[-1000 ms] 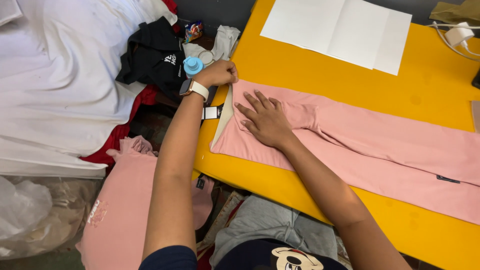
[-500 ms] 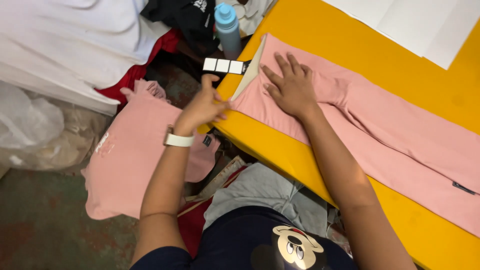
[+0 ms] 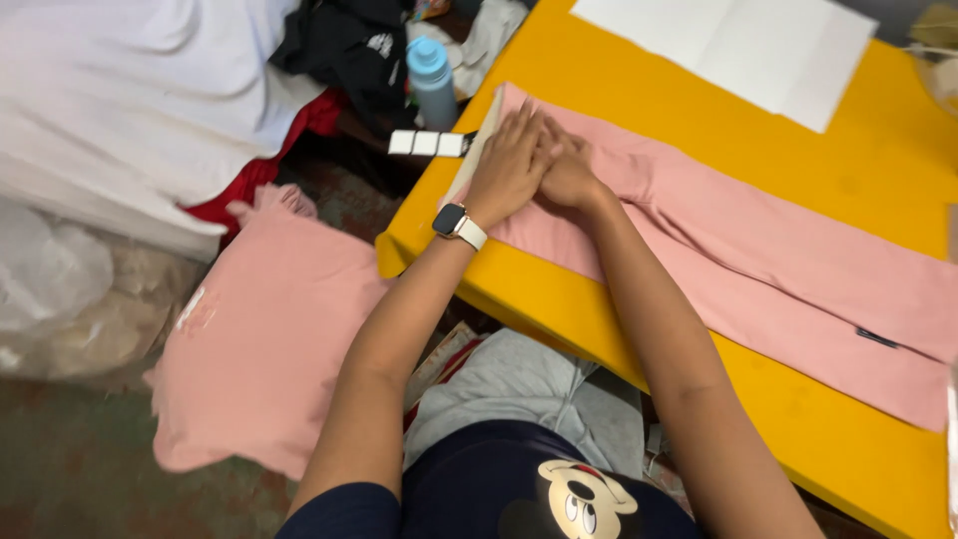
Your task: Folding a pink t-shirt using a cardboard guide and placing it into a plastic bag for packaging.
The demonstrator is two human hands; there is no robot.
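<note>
A pair of pink trousers (image 3: 758, 260) lies flat across the yellow table (image 3: 699, 110), waistband toward the table's left end. My left hand (image 3: 507, 160), with a white watch on the wrist, rests palm down on the waistband end, fingers spread. My right hand (image 3: 569, 165) lies right beside it on the same cloth, touching or slightly overlapping it. Neither hand grips anything.
White paper sheets (image 3: 738, 45) lie at the table's far side. A blue bottle (image 3: 432, 80) stands off the table's left end by dark clothes (image 3: 349, 45). A pink garment (image 3: 259, 339) lies on the floor, a white cloth (image 3: 120, 90) beyond it.
My left hand came up from the table's lower edge and now lies flat on the trousers beside my right hand. The view shifted slightly.
</note>
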